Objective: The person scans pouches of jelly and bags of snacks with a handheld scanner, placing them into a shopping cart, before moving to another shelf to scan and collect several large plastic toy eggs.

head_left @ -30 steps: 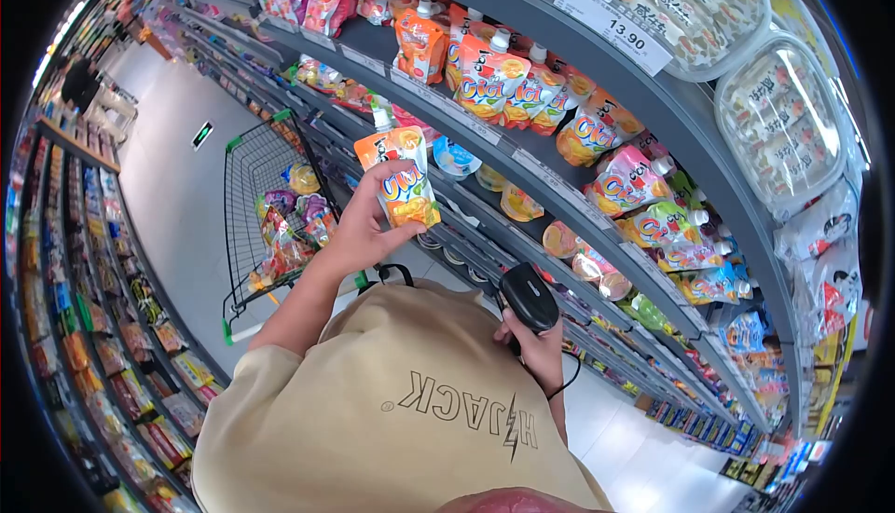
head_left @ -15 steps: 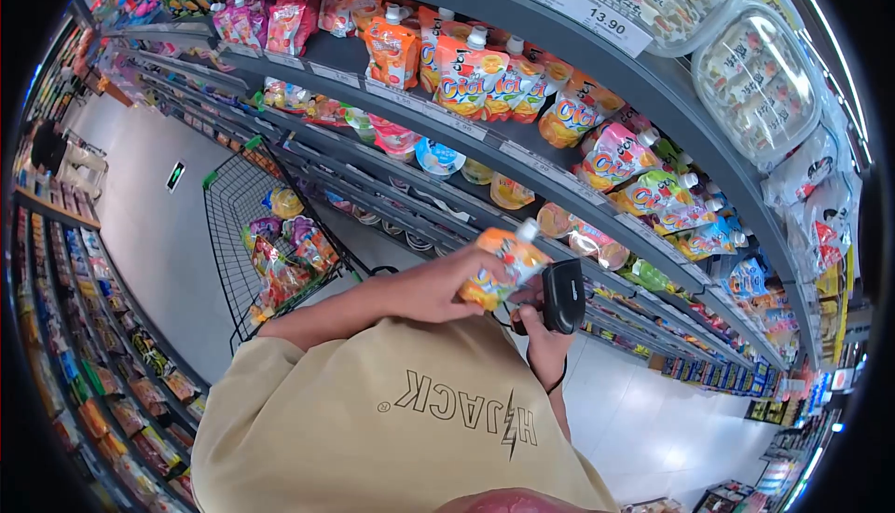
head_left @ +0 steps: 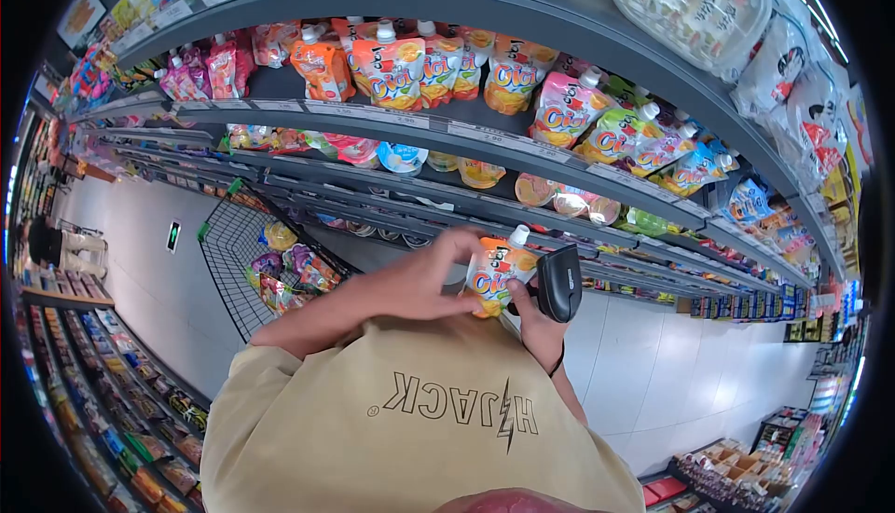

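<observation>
An orange spouted jelly drink pouch (head_left: 497, 269) with a white cap is held upright in front of my chest, its printed front facing me. My left hand (head_left: 424, 280) curves around its left side, with fingers near the top edge and the thumb at the bottom. My right hand (head_left: 543, 328) grips a black handheld device like a barcode scanner (head_left: 560, 284), to the right of the pouch. The right thumb lies over the pouch's lower front. The right fingers are mostly hidden behind the device and pouch.
Ahead, a curved-looking shelf (head_left: 308, 114) carries several similar pouches (head_left: 392, 70) in different colours. Plastic boxes (head_left: 695, 10) of wrapped sweets sit above. A wire shopping cart (head_left: 228, 243) with bagged goods stands to the left. Another packed shelf (head_left: 103, 373) lines the aisle's left side.
The pouch has turned from tilted to upright, its front now towards me. My right thumb has come onto the pouch, and the black device has tipped slightly. The view has shifted.
</observation>
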Available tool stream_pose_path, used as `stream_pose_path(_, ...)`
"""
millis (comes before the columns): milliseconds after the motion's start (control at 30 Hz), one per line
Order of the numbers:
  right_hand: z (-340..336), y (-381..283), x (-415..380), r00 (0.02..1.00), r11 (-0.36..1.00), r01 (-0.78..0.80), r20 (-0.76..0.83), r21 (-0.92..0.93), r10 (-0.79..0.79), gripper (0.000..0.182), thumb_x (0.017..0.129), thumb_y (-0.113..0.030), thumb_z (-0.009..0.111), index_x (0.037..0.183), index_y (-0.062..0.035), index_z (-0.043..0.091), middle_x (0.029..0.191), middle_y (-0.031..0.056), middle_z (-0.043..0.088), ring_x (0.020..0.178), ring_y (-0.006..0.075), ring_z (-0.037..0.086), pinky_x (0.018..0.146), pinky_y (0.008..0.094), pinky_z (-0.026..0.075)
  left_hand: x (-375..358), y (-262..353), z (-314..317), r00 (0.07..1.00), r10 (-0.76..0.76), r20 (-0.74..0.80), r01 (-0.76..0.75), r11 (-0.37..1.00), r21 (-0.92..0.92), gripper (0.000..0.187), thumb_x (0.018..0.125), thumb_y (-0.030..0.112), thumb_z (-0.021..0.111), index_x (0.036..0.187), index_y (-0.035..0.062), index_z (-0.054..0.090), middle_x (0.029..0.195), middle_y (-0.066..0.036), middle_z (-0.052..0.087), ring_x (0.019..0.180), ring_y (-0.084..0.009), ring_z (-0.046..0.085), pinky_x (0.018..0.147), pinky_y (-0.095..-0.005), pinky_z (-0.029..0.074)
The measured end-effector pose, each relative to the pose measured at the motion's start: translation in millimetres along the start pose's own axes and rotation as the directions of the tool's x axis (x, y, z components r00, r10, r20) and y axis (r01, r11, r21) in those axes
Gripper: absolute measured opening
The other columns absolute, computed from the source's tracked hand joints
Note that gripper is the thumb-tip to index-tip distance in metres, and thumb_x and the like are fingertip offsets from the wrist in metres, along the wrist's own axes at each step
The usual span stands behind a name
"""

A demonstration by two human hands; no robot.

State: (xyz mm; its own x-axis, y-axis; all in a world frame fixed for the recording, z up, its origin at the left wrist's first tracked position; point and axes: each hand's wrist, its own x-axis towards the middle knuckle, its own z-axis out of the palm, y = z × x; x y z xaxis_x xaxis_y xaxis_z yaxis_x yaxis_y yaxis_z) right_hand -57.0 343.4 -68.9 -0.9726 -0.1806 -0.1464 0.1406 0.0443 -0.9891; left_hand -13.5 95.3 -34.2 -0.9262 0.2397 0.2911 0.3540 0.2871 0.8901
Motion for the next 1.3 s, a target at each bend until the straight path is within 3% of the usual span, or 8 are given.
stream_pose_path(133,-9.8,3.8,3.6,0.998,0.998,0.065,-0.012,-0.022,-0.065,0.027,0.096,-0.012,0.086,0.107,-0.0037,0.062,0.09,0.0043,0.067,0.074,0.0117,0.065,0.065,0.0296,0.056,41.6,24.5,-64.3,0.81,0.244,-0.533,-0.047,0.933,0.356,0.043,0.086,0.004,0.087,0.118,0.0045,0.059,0.11,-0.008,0.063,0.093,-0.0153,0.062,0.087,-0.0301,0.051)
stream_pose_path(267,-14.6,4.8,3.1,0.998,0.998,0.056,0.008,0.01,-0.056,0.026,0.096,-0.01,0.085,0.106,-0.004,0.062,0.089,0.0034,0.066,0.074,0.0115,0.065,0.063,0.0299,0.056,75.2,47.5,-134.0,0.564,0.434,-0.702,0.246,0.724,0.645,0.062,0.091,0.006,0.085,0.146,0.0022,0.056,0.107,-0.005,0.059,0.087,-0.0102,0.055,0.074,-0.0264,0.048)
stream_pose_path(467,-20.3,10.6,7.0,0.998,0.998,0.047,0.038,0.039,-0.049,0.025,0.095,-0.01,0.086,0.105,-0.0042,0.064,0.089,0.0008,0.065,0.075,0.0098,0.063,0.065,0.0283,0.054,91.6,28.5,-173.3,0.683,0.492,-0.54,0.235,0.552,0.8,0.036,0.097,0.007,0.08,0.13,-0.0002,0.068,0.107,-0.006,0.065,0.083,-0.012,0.059,0.073,-0.03,0.051)
stream_pose_path(667,-26.3,8.8,10.5,1.0,0.997,0.007,0.001,0.077,-0.008,0.027,0.091,-0.013,0.091,0.102,-0.0045,0.067,0.093,-0.0024,0.066,0.08,0.0073,0.061,0.071,0.0266,0.052,82.5,22.5,-201.3,0.724,0.363,-0.586,0.2,0.703,0.682,0.019,0.103,0.002,0.069,0.122,-0.0025,0.069,0.104,-0.008,0.065,0.086,-0.0147,0.066,0.078,-0.0299,0.053)
stream_pose_path(867,-25.0,1.2,12.8,0.999,0.997,0.038,-0.017,0.072,-0.036,0.028,0.091,-0.012,0.091,0.104,-0.0046,0.067,0.094,-0.0028,0.066,0.081,0.0072,0.06,0.071,0.0265,0.051,72.6,19.7,-219.3,0.7,0.377,-0.606,0.222,0.692,0.687,0.014,0.104,0.004,0.068,0.117,-0.0007,0.069,0.102,-0.011,0.063,0.082,-0.0195,0.066,0.068,-0.033,0.054)
stream_pose_path(1067,-20.4,-11.0,10.9,0.999,0.995,0.039,-0.014,0.094,-0.038,0.027,0.092,-0.009,0.09,0.105,-0.0043,0.067,0.094,-0.0027,0.065,0.08,0.0069,0.059,0.07,0.0254,0.05,74.7,20.7,-210.6,0.64,0.348,-0.685,0.289,0.717,0.634,0.015,0.104,0.001,0.065,0.119,-0.0018,0.067,0.107,-0.011,0.063,0.092,-0.0211,0.066,0.084,-0.0344,0.054)
stream_pose_path(1167,-19.9,-11.1,11.1,0.998,0.994,0.064,-0.009,0.087,-0.064,0.026,0.092,-0.007,0.089,0.105,-0.004,0.067,0.095,-0.0022,0.065,0.08,0.0069,0.059,0.069,0.0256,0.05,85.4,30.5,-213.5,0.621,0.636,-0.458,0.186,0.449,0.874,0.022,0.101,0.004,0.069,0.122,0.0012,0.069,0.109,-0.012,0.065,0.096,-0.0273,0.064,0.088,-0.0394,0.053)
stream_pose_path(1300,-20.6,-0.9,13.3,0.994,0.992,0.107,0.001,0.059,-0.108,0.027,0.093,-0.003,0.086,0.107,-0.0045,0.063,0.093,0.0011,0.064,0.075,0.0098,0.063,0.066,0.0271,0.053,99.1,39.2,-198.7,0.705,0.618,-0.347,0.197,0.299,0.934,0.02,0.098,0.019,0.075,0.116,0.0108,0.077,0.108,-0.008,0.068,0.105,-0.03,0.058,0.093,-0.0434,0.039)
